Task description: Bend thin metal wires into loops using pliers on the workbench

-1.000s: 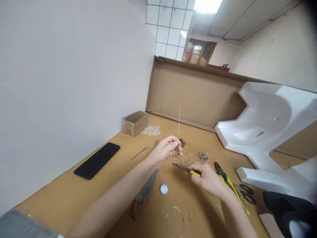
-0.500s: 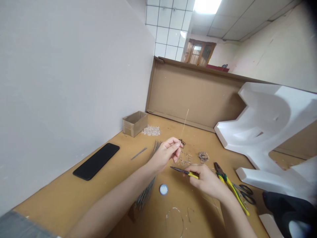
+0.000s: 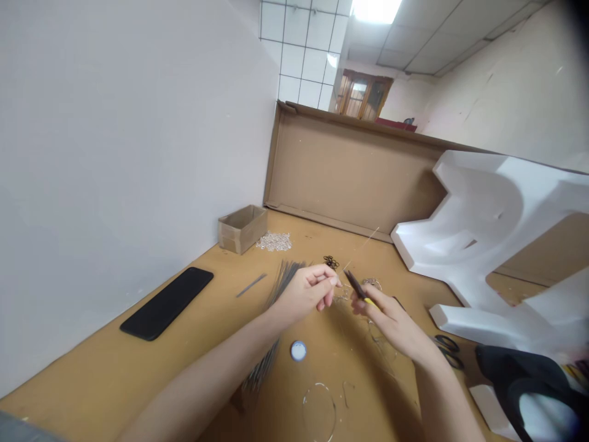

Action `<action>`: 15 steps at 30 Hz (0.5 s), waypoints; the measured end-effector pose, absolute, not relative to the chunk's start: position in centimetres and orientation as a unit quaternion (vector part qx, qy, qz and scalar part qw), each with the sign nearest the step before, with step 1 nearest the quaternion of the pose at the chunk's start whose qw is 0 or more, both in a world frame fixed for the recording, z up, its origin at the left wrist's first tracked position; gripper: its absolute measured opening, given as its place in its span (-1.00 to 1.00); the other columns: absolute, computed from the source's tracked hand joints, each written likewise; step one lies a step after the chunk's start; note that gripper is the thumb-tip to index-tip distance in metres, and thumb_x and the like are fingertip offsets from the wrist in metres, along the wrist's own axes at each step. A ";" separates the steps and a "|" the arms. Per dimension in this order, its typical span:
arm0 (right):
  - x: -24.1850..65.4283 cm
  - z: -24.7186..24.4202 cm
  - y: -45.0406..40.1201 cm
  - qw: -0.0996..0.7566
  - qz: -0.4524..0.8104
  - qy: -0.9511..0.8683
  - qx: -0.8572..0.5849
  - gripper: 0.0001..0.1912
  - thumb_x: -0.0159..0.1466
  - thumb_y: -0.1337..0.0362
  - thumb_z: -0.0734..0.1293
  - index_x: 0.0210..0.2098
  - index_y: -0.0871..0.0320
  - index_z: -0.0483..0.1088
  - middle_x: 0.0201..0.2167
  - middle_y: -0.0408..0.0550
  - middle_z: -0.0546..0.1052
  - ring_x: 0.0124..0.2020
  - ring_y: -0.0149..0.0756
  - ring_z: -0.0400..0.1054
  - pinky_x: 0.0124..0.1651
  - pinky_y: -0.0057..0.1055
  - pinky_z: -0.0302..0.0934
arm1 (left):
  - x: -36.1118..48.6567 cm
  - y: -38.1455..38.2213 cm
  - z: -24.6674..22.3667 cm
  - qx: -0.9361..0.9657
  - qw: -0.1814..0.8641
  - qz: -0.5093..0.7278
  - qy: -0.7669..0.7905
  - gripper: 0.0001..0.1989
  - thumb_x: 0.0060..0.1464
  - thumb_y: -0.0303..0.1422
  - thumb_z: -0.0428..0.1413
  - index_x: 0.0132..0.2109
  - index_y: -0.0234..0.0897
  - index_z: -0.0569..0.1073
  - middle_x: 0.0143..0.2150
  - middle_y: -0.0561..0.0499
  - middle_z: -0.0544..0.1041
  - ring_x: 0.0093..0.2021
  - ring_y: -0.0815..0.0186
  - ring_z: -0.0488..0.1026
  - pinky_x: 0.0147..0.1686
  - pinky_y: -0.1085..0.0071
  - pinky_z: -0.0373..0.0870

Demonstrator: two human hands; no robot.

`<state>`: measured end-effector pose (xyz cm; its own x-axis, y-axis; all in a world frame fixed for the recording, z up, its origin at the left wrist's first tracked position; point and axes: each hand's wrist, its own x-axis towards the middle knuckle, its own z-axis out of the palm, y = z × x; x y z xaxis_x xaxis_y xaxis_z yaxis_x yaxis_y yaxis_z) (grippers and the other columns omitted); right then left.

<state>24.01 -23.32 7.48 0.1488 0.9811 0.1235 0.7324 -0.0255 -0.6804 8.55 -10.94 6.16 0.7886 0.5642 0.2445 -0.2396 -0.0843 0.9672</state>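
My left hand (image 3: 313, 288) is closed in a pinch, thumb against fingers. A thin straight wire (image 3: 363, 247) slants up and right from just beyond its fingertips. Needle-nose pliers (image 3: 356, 287) with dark jaws and yellow handles are in my right hand (image 3: 384, 316), its fingers wrapped round the grips. Their tip points up and left, close to the wire's lower end; whether it touches the wire cannot be made out. Behind the hands lies a small heap of black rings (image 3: 331, 262). Bent wire pieces (image 3: 341, 293) lie on the table below, partly hidden.
A bundle of grey wires (image 3: 264, 367) runs under my left forearm. Beside it are a round white-and-blue lid (image 3: 298, 350) and a wire loop (image 3: 319, 411). Clear beads (image 3: 275, 241), a cardboard box (image 3: 243, 230), a black phone (image 3: 168, 302), scissors (image 3: 448, 351) and white foam (image 3: 478, 215) surround the work.
The pliers have risen towards my left fingertips and now point more upward. The wire has tipped over to the right. My right arm covers most of the larger pliers.
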 end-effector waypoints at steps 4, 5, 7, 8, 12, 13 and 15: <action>22.8 7.3 -23.1 0.319 0.226 -0.629 -0.672 -0.78 0.27 0.20 0.06 -0.32 0.14 0.26 -0.37 -0.12 0.35 -0.30 -0.35 0.23 -0.22 -0.40 0.12 | 8.9 -11.4 5.8 0.681 0.659 0.286 0.141 -0.85 -0.01 -0.32 -0.01 -0.43 -0.33 0.33 -0.70 0.16 0.29 -0.73 0.53 0.14 -0.69 0.59 0.10; 22.7 7.4 -23.0 0.321 0.239 -0.629 -0.666 -0.78 0.27 0.20 0.06 -0.32 0.15 0.26 -0.38 -0.12 0.35 -0.31 -0.36 0.23 -0.22 -0.40 0.12 | 9.0 -11.4 5.8 0.686 0.656 0.281 0.143 -0.85 -0.01 -0.33 -0.01 -0.43 -0.33 0.33 -0.71 0.16 0.29 -0.73 0.54 0.14 -0.70 0.59 0.09; 22.7 7.4 -23.0 0.333 0.278 -0.629 -0.646 -0.80 0.27 0.22 0.06 -0.30 0.15 0.25 -0.40 -0.12 0.35 -0.34 -0.38 0.22 -0.23 -0.41 0.13 | 9.0 -11.6 5.7 0.693 0.653 0.270 0.143 -0.86 -0.01 -0.34 -0.02 -0.43 -0.33 0.33 -0.71 0.17 0.28 -0.73 0.54 0.14 -0.70 0.60 0.09; 22.7 7.5 -22.9 0.342 0.306 -0.626 -0.630 -0.80 0.27 0.23 0.05 -0.29 0.16 0.24 -0.41 -0.12 0.35 -0.36 -0.39 0.23 -0.24 -0.41 0.14 | 9.0 -11.7 5.8 0.695 0.653 0.265 0.143 -0.86 -0.01 -0.35 -0.02 -0.44 -0.33 0.32 -0.71 0.17 0.27 -0.73 0.54 0.13 -0.71 0.60 0.09; 22.7 7.5 -22.8 0.374 0.409 -0.602 -0.575 -0.78 0.27 0.22 0.05 -0.23 0.19 0.22 -0.35 -0.06 0.35 -0.35 -0.39 0.26 -0.26 -0.40 0.17 | 8.8 -12.3 6.1 0.695 0.655 0.254 0.150 -0.89 -0.04 -0.40 -0.02 -0.47 -0.33 0.31 -0.72 0.18 0.26 -0.73 0.55 0.12 -0.72 0.62 0.09; 22.6 7.5 -22.8 0.376 0.419 -0.597 -0.571 -0.77 0.27 0.22 0.05 -0.21 0.20 0.22 -0.34 -0.05 0.35 -0.34 -0.38 0.27 -0.26 -0.40 0.18 | 8.8 -12.4 6.1 0.695 0.656 0.253 0.152 -0.90 -0.05 -0.42 -0.03 -0.47 -0.33 0.31 -0.72 0.18 0.25 -0.73 0.55 0.11 -0.73 0.63 0.08; 22.6 7.4 -22.8 0.378 0.420 -0.596 -0.571 -0.77 0.27 0.21 0.05 -0.21 0.20 0.22 -0.34 -0.05 0.35 -0.34 -0.38 0.27 -0.26 -0.39 0.18 | 8.8 -12.5 6.1 0.694 0.657 0.251 0.156 -0.92 -0.07 -0.45 -0.04 -0.48 -0.33 0.31 -0.73 0.19 0.25 -0.74 0.56 0.10 -0.73 0.63 0.07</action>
